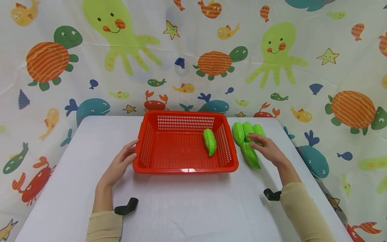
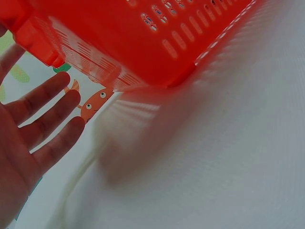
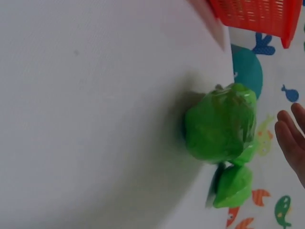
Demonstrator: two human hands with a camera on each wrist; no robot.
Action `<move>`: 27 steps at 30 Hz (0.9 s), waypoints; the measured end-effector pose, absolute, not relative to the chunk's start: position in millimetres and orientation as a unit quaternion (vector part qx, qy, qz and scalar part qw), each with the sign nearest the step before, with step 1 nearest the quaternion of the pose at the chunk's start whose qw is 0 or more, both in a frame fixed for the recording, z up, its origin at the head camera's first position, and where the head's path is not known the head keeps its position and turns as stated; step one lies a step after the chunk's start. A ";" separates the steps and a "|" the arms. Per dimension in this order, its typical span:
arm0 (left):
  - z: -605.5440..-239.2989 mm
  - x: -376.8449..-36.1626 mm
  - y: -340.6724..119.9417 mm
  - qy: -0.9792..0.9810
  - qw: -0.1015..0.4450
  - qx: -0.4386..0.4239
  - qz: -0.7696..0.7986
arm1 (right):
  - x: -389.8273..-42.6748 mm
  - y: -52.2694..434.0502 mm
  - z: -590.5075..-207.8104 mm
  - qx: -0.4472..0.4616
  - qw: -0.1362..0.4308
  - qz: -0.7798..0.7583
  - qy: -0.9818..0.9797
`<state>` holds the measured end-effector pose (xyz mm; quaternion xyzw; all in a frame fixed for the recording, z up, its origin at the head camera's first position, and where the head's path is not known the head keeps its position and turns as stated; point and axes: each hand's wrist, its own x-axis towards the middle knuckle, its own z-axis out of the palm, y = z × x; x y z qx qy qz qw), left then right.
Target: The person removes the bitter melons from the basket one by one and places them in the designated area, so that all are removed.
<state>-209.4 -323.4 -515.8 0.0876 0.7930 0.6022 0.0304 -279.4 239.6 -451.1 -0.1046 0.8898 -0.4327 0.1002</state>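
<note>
Beige-sleeved arms at lower frame lead to a left hand (image 1: 121,163), fingers relaxed, steadying the red basket (image 1: 145,148) and a right hand (image 1: 267,149) hovering straight-fingered over green bitter gourds (image 1: 249,153) at centre right, apparently mid-loading, one gourd (image 1: 210,142) already inside.

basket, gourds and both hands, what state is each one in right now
red basket: upright on the table, one gourd inside
gourd in basket: lying against the right wall
four gourds: outside, clustered right of the basket
left hand: open, fingers straight at the basket's left rim
right hand: open, over the outside gourds, no grip visible
</note>
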 end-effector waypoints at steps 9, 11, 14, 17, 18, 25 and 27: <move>-516.0 -209.6 -323.2 0.791 0.029 0.087 0.605 | -276.5 208.5 -419.0 -0.078 0.069 -0.473 0.875; -515.7 -209.5 -322.9 0.790 0.029 0.086 0.606 | -275.3 200.7 -410.9 -0.085 0.058 -0.472 0.875; -515.7 -208.9 -322.8 0.790 0.029 0.084 0.606 | -273.2 188.2 -399.7 -0.104 0.042 -0.475 0.873; -515.8 -208.6 -322.9 0.791 0.029 0.082 0.606 | -272.9 175.9 -389.7 -0.124 0.028 -0.479 0.868; -515.8 -208.5 -323.0 0.791 0.029 0.082 0.605 | -273.4 172.2 -386.4 -0.132 0.023 -0.481 0.866; -516.0 -209.3 -323.5 0.790 0.030 0.082 0.607 | -275.4 145.9 -358.8 -0.149 -0.034 -0.467 0.871; -516.0 -209.4 -323.6 0.790 0.029 0.082 0.606 | -275.0 139.1 -351.4 -0.142 -0.044 -0.466 0.872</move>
